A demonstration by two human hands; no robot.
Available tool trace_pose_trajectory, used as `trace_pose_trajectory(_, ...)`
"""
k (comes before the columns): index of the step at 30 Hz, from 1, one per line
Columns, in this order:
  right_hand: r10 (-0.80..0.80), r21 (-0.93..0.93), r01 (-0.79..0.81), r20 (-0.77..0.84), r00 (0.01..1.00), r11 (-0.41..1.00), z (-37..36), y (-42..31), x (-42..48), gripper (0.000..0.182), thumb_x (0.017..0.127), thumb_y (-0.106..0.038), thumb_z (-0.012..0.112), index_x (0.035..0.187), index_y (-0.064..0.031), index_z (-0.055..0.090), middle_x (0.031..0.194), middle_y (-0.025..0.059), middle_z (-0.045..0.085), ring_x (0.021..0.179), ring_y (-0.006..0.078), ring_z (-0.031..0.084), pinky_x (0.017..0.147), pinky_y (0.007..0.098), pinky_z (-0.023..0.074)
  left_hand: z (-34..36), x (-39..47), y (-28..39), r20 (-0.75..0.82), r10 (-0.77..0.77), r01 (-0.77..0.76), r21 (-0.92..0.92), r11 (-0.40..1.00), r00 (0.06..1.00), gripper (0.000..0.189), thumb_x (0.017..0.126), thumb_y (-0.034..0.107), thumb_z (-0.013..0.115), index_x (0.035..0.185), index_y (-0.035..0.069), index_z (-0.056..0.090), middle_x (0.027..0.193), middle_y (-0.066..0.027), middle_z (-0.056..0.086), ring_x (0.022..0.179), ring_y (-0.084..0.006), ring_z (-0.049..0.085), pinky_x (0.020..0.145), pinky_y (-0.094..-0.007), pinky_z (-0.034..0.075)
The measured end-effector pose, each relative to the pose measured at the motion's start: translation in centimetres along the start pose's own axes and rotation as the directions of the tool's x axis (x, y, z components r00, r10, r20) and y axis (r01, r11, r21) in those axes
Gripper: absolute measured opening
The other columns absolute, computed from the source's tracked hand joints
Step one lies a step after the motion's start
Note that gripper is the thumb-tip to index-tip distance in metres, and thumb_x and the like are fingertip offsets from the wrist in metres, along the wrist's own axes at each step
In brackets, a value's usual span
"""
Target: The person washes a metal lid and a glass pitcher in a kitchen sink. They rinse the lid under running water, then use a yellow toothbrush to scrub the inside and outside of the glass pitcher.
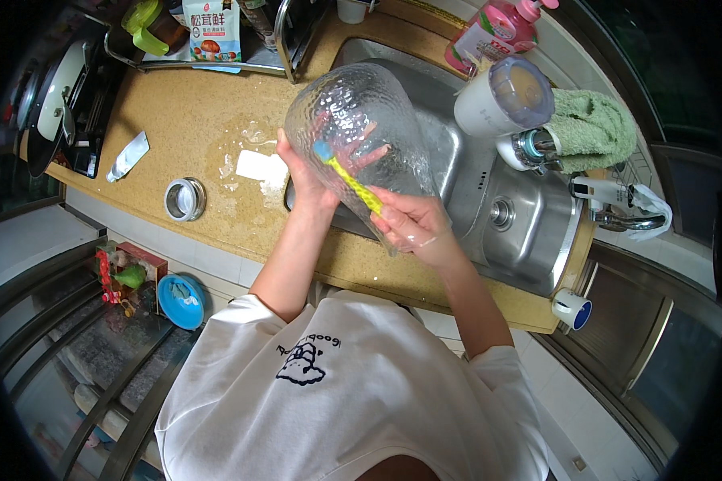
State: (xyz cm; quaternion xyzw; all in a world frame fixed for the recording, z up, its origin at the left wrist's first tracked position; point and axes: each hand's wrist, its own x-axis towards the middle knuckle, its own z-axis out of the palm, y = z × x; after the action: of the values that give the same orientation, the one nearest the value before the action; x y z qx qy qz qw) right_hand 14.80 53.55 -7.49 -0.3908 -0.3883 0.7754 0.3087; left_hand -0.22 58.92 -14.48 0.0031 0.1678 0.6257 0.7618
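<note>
A large clear textured container point(361, 90), glass or plastic, is held tilted over the edge of the sink. My left hand point(316, 177) supports it from beneath and behind, its fingers seen spread through the clear wall. Between the fingers and thumb of my right hand point(412, 225) is the yellow handle of a small brush point(358, 189). The brush's blue head lies against or inside the container; which one I cannot tell. A white rectangular piece point(259, 166) lies on the wet counter left of my left hand.
The steel double sink point(523, 222) has a faucet point(629, 221) at right. A pink pump bottle point(496, 30), a white lidded appliance point(499, 99) and a green towel point(592, 129) stand behind. On the counter point(174, 120) are a metal ring-shaped part point(185, 199) and a tube point(129, 157). A mug point(571, 308) sits near the right corner.
</note>
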Motion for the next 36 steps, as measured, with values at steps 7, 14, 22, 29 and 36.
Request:
trace_pose_trajectory(7, -0.113, 0.532, 0.031, 0.121, 0.986, 0.846, -1.0, 1.8, 0.1, 0.040, 0.088, -0.017, 0.043, 0.124, -0.0015, 0.035, 0.067, 0.0006, 0.040, 0.045, 0.0019, 0.029, 0.038, 0.0160, 0.0229, 1.3, 0.2, -0.4, 0.076, 0.002, -0.004, 0.028, 1.000, 0.997, 0.082, 0.064, 0.073, 0.042, 0.119, 0.014, 0.035, 0.122, -0.0184, 0.034, 0.112, -0.0405, 0.035, 0.085, -0.0648, 0.030)
trace_pose_trajectory(14, -0.238, -0.270, 0.237, 0.032, 0.971, 0.933, -1.0, 2.5, 0.2, 0.031, 0.084, -0.006, 0.047, 0.114, 0.0000, 0.048, 0.075, 0.0058, 0.053, 0.051, 0.0063, 0.042, 0.046, 0.0179, 0.0343, 0.9, 0.2, -0.3, 0.072, -0.001, -0.010, 0.152, 0.988, 0.997, 0.082, 0.064, 0.073, 0.041, 0.122, 0.016, 0.035, 0.125, -0.0221, 0.031, 0.115, -0.0433, 0.030, 0.087, -0.0618, 0.031)
trace_pose_trajectory(22, -0.377, -0.636, 0.344, 0.088, 0.922, 0.691, -0.6, 1.4, 0.9, 0.031, 0.081, -0.003, 0.049, 0.111, -0.0011, 0.052, 0.083, 0.0081, 0.058, 0.067, 0.0108, 0.052, 0.063, 0.0225, 0.0435, 0.7, 0.0, -0.2, 0.037, 0.021, -0.028, 0.195, 0.980, 0.999, 0.086, 0.065, 0.073, 0.040, 0.123, 0.010, 0.032, 0.125, -0.0235, 0.031, 0.113, -0.0445, 0.032, 0.086, -0.0618, 0.032)
trace_pose_trajectory(29, -0.482, -0.728, 0.299, -0.050, 0.875, 0.617, -1.2, 0.1, 0.6, 0.033, 0.080, -0.002, 0.049, 0.113, -0.0034, 0.051, 0.078, 0.0070, 0.056, 0.063, 0.0096, 0.052, 0.060, 0.0207, 0.0437, 0.6, 0.3, 0.5, 0.032, -0.055, 0.037, 0.420, 0.907, 0.998, 0.072, 0.074, 0.063, 0.040, 0.121, 0.008, 0.036, 0.119, -0.0142, 0.040, 0.108, -0.0254, 0.043, 0.080, -0.0484, 0.043)
trace_pose_trajectory(36, -0.437, -0.973, 0.228, 0.189, 0.879, 0.038, -1.7, -0.9, 0.3, 0.039, 0.076, -0.007, 0.052, 0.115, -0.0154, 0.050, 0.074, 0.0078, 0.052, 0.063, 0.0271, 0.055, 0.052, 0.0365, 0.0448, 1.6, 0.3, 1.4, -0.188, -0.222, 0.276, 0.347, 0.896, 0.957, 0.074, 0.074, 0.061, 0.044, 0.121, 0.006, 0.030, 0.113, -0.0199, 0.039, 0.097, -0.0338, 0.046, 0.074, -0.0524, 0.044)
